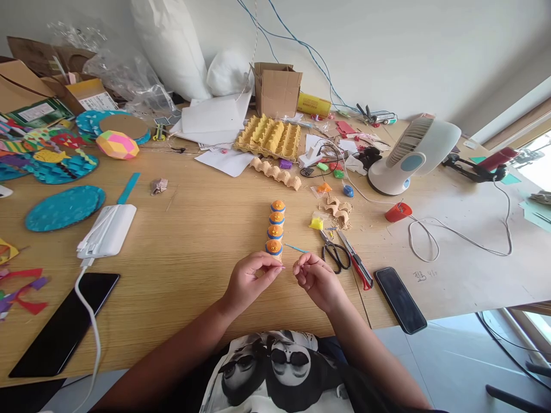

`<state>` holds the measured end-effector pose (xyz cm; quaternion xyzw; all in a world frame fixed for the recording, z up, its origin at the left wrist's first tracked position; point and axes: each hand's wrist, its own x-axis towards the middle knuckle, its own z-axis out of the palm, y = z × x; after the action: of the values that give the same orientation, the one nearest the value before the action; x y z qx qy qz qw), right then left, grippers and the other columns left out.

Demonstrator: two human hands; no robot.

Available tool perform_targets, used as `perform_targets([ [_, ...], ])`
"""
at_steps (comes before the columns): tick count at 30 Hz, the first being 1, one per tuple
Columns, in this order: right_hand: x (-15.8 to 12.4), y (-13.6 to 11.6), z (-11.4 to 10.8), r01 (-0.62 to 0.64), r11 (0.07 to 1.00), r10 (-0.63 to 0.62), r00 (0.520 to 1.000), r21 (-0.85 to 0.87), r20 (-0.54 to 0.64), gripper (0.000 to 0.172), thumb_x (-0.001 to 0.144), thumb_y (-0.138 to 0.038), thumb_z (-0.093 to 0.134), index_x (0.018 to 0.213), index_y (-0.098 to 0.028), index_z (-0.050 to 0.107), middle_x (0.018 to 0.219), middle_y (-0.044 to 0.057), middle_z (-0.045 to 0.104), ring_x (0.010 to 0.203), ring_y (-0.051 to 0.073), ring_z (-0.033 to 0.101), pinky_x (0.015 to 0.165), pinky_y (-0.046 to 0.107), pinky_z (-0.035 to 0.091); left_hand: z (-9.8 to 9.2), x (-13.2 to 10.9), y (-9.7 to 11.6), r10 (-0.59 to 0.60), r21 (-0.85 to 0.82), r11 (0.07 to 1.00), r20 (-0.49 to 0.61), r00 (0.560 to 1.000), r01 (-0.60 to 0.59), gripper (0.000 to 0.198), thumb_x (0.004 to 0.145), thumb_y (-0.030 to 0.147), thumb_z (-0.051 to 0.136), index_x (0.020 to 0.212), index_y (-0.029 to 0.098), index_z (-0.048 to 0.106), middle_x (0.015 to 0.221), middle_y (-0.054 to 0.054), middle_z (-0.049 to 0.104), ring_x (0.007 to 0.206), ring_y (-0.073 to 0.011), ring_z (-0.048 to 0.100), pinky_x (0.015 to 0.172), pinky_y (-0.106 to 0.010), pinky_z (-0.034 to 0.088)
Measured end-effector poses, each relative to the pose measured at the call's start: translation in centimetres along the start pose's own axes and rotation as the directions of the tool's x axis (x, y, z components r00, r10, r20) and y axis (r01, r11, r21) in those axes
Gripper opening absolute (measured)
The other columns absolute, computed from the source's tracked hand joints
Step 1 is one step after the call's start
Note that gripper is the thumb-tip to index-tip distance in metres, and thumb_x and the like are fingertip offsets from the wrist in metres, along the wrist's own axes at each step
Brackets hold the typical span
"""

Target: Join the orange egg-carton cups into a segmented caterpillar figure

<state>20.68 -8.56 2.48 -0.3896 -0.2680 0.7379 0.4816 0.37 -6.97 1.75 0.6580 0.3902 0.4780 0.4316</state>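
Note:
My left hand [253, 279] is closed in a pinch, with a tiny pinkish bit [283, 267] at the fingertips, too small to name. Just right of it, my right hand [317, 280] has its fingers curled together; whatever they hold, if anything, I cannot make out. Directly beyond my left hand stands a row of egg-carton cups [275, 232], several in line, topped with orange clay and banded with blue. A thin blue stick [296, 248] lies just past my right fingers; whether they touch it I cannot tell.
Black-handled scissors [336, 255], a red utility knife [362, 272] and a phone [400, 299] lie to the right. Yellow clay [316, 222] and carton scraps [338, 211] sit beyond them. A white fan [413, 152] stands back right; a power bank [107, 229] is left.

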Motion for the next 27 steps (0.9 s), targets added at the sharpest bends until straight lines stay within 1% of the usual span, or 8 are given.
perform_targets([
  [4, 0.06, -0.33, 0.16, -0.004, 0.999, 0.004, 1.000, 0.043, 0.001, 0.008, 0.073, -0.019, 0.064, 0.082, -0.019, 0.064, 0.080, 0.004, 0.067, 0.061, 0.013, 0.048, 0.055, 0.025, 0.036, 0.07, -0.03, -0.08, 0.014, 0.000, 1.000, 0.014, 1.000, -0.014, 0.009, 0.093, 0.027, 0.070, 0.090, 0.021, 0.075, 0.090, -0.005, 0.072, 0.086, -0.0164, 0.069, 0.074, -0.025, 0.057],
  [7, 0.11, -0.48, 0.18, -0.010, 0.996, 0.010, 1.000, 0.085, -0.003, 0.007, 0.079, -0.026, 0.065, 0.084, -0.020, 0.064, 0.079, 0.004, 0.066, 0.062, 0.013, 0.050, 0.056, 0.026, 0.041, 0.06, 0.01, -0.03, 0.012, 0.002, 1.000, 0.011, 1.000, -0.012, 0.008, 0.093, 0.027, 0.070, 0.090, 0.021, 0.075, 0.090, -0.005, 0.072, 0.086, -0.0158, 0.069, 0.074, -0.024, 0.057],
  [10, 0.12, -0.45, 0.13, -0.003, 0.993, 0.008, 0.999, 0.120, -0.046, 0.014, 0.085, -0.033, 0.070, 0.090, -0.020, 0.066, 0.072, 0.001, 0.063, 0.057, 0.012, 0.048, 0.053, 0.023, 0.041, 0.04, 0.04, 0.07, 0.024, 0.005, 1.000, 0.015, 1.000, -0.024, 0.007, 0.093, 0.025, 0.069, 0.091, 0.021, 0.075, 0.090, -0.004, 0.072, 0.086, -0.0147, 0.069, 0.075, -0.023, 0.057],
  [12, 0.10, -0.36, 0.05, 0.002, 0.992, 0.005, 0.999, 0.127, -0.054, 0.018, 0.083, -0.028, 0.075, 0.097, -0.021, 0.067, 0.073, -0.001, 0.065, 0.057, 0.010, 0.050, 0.054, 0.021, 0.042, 0.05, 0.06, 0.12, 0.043, 0.008, 0.999, 0.018, 0.999, -0.043, 0.007, 0.093, 0.024, 0.069, 0.091, 0.020, 0.075, 0.090, -0.004, 0.072, 0.085, -0.0144, 0.069, 0.076, -0.023, 0.057],
  [17, 0.03, -0.18, -0.20, 0.010, 0.988, -0.009, 1.000, 0.153, -0.007, 0.032, 0.078, -0.017, 0.080, 0.107, -0.022, 0.069, 0.101, 0.003, 0.076, 0.073, 0.009, 0.063, 0.066, 0.020, 0.050, 0.04, 0.07, 0.09, 0.076, 0.016, 0.997, 0.001, 0.997, -0.076, 0.006, 0.092, 0.022, 0.070, 0.092, 0.019, 0.075, 0.089, -0.004, 0.073, 0.084, -0.0142, 0.069, 0.075, -0.023, 0.057],
  [21, -0.06, -0.03, -0.17, 0.023, 0.996, -0.023, 1.000, 0.084, 0.004, 0.022, 0.081, -0.023, 0.081, 0.101, -0.022, 0.071, 0.111, 0.006, 0.076, 0.083, 0.012, 0.068, 0.069, 0.022, 0.051, -0.08, 0.09, -0.01, 0.126, 0.041, 0.991, 0.007, 0.992, -0.126, 0.005, 0.092, 0.019, 0.070, 0.093, 0.020, 0.075, 0.089, -0.003, 0.073, 0.085, -0.0136, 0.070, 0.078, -0.023, 0.057],
  [24, -0.22, 0.15, 0.16, 0.014, 1.000, -0.014, 0.999, 0.005, 0.044, 0.018, 0.082, -0.030, 0.082, 0.094, -0.020, 0.073, 0.103, 0.006, 0.074, 0.080, 0.012, 0.065, 0.068, 0.023, 0.048, -0.15, 0.19, -0.05, 0.206, 0.092, 0.974, 0.006, 0.979, -0.205, 0.006, 0.091, 0.017, 0.071, 0.095, 0.020, 0.075, 0.089, -0.003, 0.073, 0.085, -0.0132, 0.070, 0.080, -0.024, 0.058],
  [27, -0.33, 0.47, 0.58, -0.010, 0.999, 0.012, 0.997, -0.030, 0.074, 0.027, 0.079, -0.038, 0.085, 0.095, -0.019, 0.076, 0.083, 0.002, 0.066, 0.069, 0.009, 0.054, 0.062, 0.022, 0.041, -0.15, 0.22, -0.03, 0.286, 0.139, 0.948, 0.015, 0.958, -0.285, 0.010, 0.090, 0.016, 0.073, 0.098, 0.020, 0.076, 0.089, -0.002, 0.073, 0.083, -0.0121, 0.070, 0.078, -0.023, 0.058],
])
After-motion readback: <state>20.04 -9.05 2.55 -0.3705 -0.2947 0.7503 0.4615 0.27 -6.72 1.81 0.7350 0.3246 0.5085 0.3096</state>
